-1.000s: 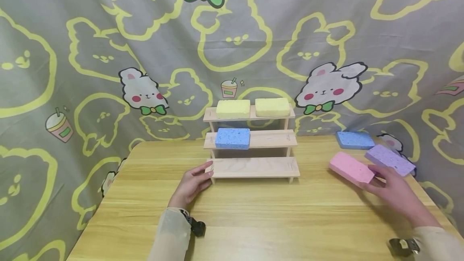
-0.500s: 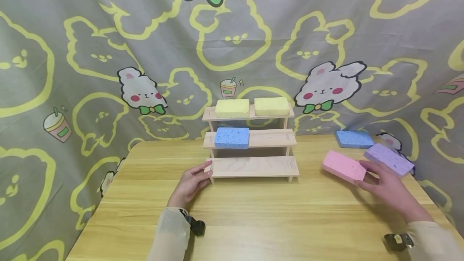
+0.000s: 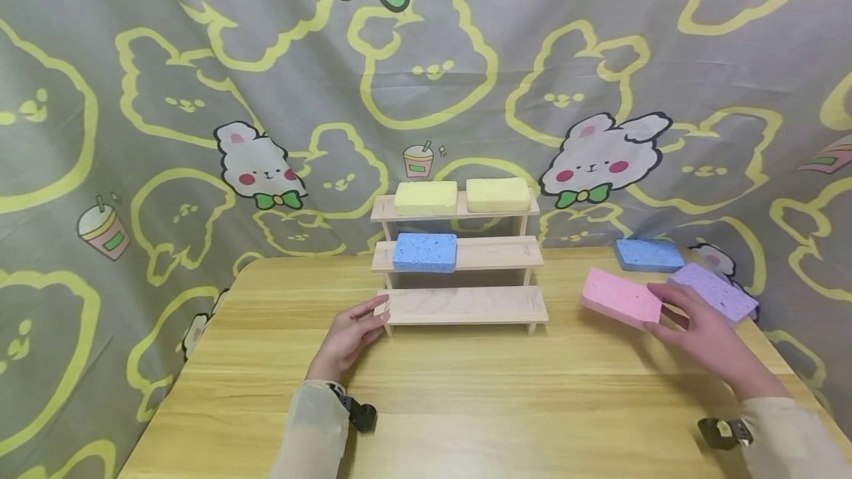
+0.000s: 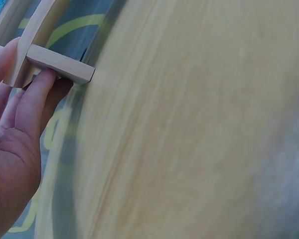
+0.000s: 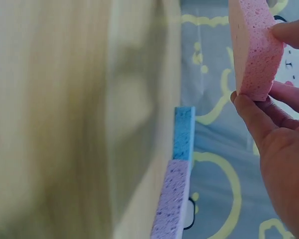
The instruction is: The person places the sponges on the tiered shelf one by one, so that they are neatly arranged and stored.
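A: Head view, right side. What are you gripping?

B: You are pinching the pink sponge (image 3: 620, 298) at its right end, the fingers of your right hand (image 3: 699, 331) closing on its edges. It is apparently hovering above the tabletop (image 3: 479, 390), between the wooden rack (image 3: 499, 252) and the purple sponge (image 3: 719, 294), touching neither.

A: And on the left?

B: The fingers of your left hand (image 3: 346, 338) are gripping the left end of the lowest tier (image 3: 466, 306), presumably steadying it. Above, 2 yellow sponges (image 3: 426, 199) are resting on the top tier, and 1 blue sponge (image 3: 424, 252) is occupying the left part of the middle tier. A 2nd blue sponge (image 3: 648, 256) is lying on the tabletop just beside the purple 1.

A: Which step are you performing?

B: Judging by this arrangement, you are probably at a carrying step, the placing not yet done. The next move is likely calling for carrying the sponge leftward over the lowest tier, turning it parallel, and lowering it before releasing, your left hand meanwhile bracing the rack against sliding.
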### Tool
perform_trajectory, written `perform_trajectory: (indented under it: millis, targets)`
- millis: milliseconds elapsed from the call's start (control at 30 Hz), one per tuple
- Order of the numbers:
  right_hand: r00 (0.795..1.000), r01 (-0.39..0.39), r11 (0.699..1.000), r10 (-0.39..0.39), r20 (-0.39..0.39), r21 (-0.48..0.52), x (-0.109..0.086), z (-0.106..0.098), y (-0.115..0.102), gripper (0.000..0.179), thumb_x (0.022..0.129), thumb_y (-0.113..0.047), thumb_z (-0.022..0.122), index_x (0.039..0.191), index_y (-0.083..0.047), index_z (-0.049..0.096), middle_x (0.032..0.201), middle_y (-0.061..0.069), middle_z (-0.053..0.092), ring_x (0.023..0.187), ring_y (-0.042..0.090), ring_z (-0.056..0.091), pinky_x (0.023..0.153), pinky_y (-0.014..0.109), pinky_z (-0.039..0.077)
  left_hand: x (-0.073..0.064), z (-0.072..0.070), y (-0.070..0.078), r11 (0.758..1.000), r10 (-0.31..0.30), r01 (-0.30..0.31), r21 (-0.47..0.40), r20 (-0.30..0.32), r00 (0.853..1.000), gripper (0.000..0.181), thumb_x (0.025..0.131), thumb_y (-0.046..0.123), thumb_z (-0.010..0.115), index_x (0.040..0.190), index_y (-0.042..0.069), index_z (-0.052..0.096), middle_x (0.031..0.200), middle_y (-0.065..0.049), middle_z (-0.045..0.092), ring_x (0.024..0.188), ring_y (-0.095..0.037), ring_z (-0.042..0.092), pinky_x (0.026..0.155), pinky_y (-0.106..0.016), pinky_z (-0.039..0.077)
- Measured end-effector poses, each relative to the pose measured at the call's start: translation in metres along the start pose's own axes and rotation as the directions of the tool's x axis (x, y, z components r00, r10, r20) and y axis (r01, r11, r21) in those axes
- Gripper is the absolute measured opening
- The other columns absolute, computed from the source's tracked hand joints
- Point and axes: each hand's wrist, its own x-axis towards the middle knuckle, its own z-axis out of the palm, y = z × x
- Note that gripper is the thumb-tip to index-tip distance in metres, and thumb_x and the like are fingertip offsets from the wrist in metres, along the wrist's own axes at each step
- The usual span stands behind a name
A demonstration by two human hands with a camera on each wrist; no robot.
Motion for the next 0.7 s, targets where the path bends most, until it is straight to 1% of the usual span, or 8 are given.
perform_trajectory:
  millis: [67, 167, 267, 500, 700]
  targets:
    - [1.0, 0.022, 1.0, -0.022, -0.006, 0.008, 0.002, 0.001, -0.004, 0.061, 0.088, -0.001, 0.072, 0.137, 0.016, 0.042, 0.139, 0.03, 0.034, 0.111, -0.017, 0.034, 0.089, 0.0, 0.035, 0.0, 0.0, 0.0, 1.0, 0.01, -0.011, 0.008, 0.006, 1.0, 0.045, 0.089, 0.001, 0.071, 0.132, -0.002, 0.06, 0.148, -0.015, 0.044, 0.119, -0.025, 0.057, 0.093, -0.034, 0.052]
    - [0.998, 0.058, 0.998, -0.058, -0.015, 0.014, 0.005, 0.003, -0.01, 0.059, 0.086, 0.003, 0.073, 0.136, 0.016, 0.044, 0.133, 0.025, 0.039, 0.112, -0.015, 0.037, 0.09, 0.002, 0.036, 0.0, 0.001, 0.001, 1.0, 0.013, -0.014, 0.012, 0.006, 1.0, 0.044, 0.089, 0.0, 0.07, 0.132, -0.003, 0.059, 0.147, -0.016, 0.044, 0.117, -0.023, 0.058, 0.093, -0.034, 0.051]
    - [0.997, 0.08, 0.997, -0.08, -0.02, 0.014, 0.008, 0.005, -0.016, 0.058, 0.085, 0.005, 0.073, 0.135, 0.016, 0.045, 0.131, 0.022, 0.042, 0.113, -0.013, 0.037, 0.091, 0.003, 0.036, -0.001, 0.001, 0.001, 1.0, 0.015, -0.015, 0.005, 0.008, 1.0, 0.044, 0.09, 0.0, 0.069, 0.133, -0.003, 0.059, 0.148, -0.016, 0.044, 0.115, -0.021, 0.059, 0.094, -0.035, 0.051]
    - [0.993, 0.113, 0.994, -0.113, -0.022, 0.004, 0.016, 0.007, -0.028, 0.06, 0.084, 0.005, 0.073, 0.136, 0.014, 0.045, 0.133, 0.025, 0.039, 0.118, -0.011, 0.033, 0.092, 0.002, 0.034, -0.002, 0.002, 0.002, 1.0, 0.002, -0.002, -0.004, 0.001, 1.0, 0.044, 0.09, 0.0, 0.069, 0.133, -0.003, 0.059, 0.149, -0.014, 0.043, 0.114, -0.02, 0.059, 0.095, -0.036, 0.05]
    - [0.991, 0.136, 0.99, -0.136, -0.009, 0.022, 0.019, 0.01, -0.039, 0.06, 0.084, 0.003, 0.074, 0.137, 0.011, 0.047, 0.135, 0.022, 0.041, 0.119, -0.009, 0.035, 0.093, 0.003, 0.035, -0.004, 0.002, 0.004, 1.0, -0.004, 0.004, -0.005, 0.014, 1.0, 0.045, 0.091, 0.001, 0.069, 0.134, -0.003, 0.058, 0.151, -0.014, 0.04, 0.118, -0.022, 0.056, 0.097, -0.037, 0.049]
